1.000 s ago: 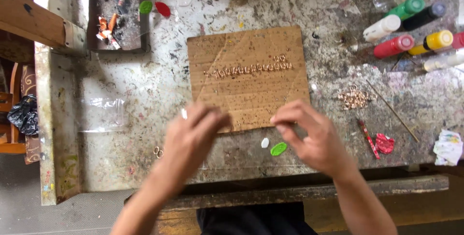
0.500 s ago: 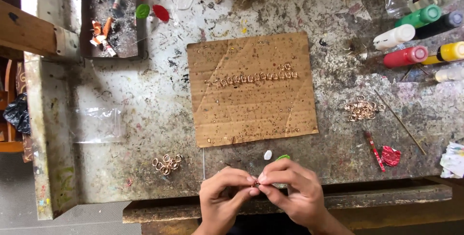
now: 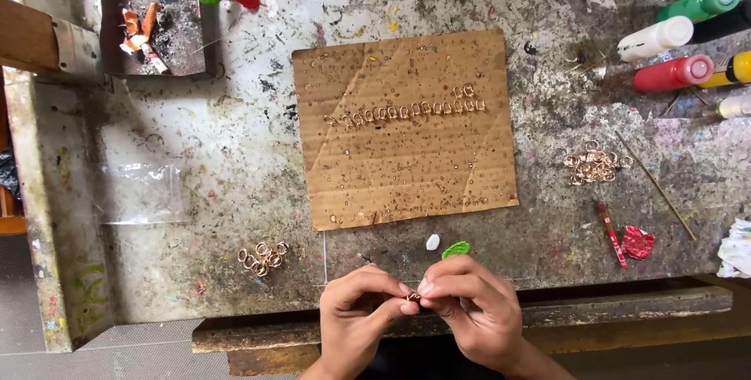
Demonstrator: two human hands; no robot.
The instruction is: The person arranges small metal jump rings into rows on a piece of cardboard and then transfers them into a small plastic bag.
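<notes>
My left hand [image 3: 358, 319] and my right hand [image 3: 470, 306] meet at the near edge of the workbench, fingertips pinched together on a small copper ring [image 3: 412, 296]. Beyond them lies a brown cardboard sheet [image 3: 407, 169] with a row of linked copper rings [image 3: 407, 108] across it. A small heap of loose copper rings [image 3: 263, 257] sits left of my left hand, and a bigger heap [image 3: 591, 163] lies right of the cardboard.
Paint-spattered workbench [image 3: 195, 130]. Paint bottles [image 3: 673, 73] lie at the far right. A dark tray with scraps [image 3: 152, 20] is at far left, a clear plastic bag [image 3: 141, 192] below it. A red tool [image 3: 610, 231], a thin stick [image 3: 655, 186] and a green blob [image 3: 456, 249] lie nearby.
My hands drew back from the cardboard's near edge to the bench's front edge and came together, pinching a ring. The view has shifted slightly.
</notes>
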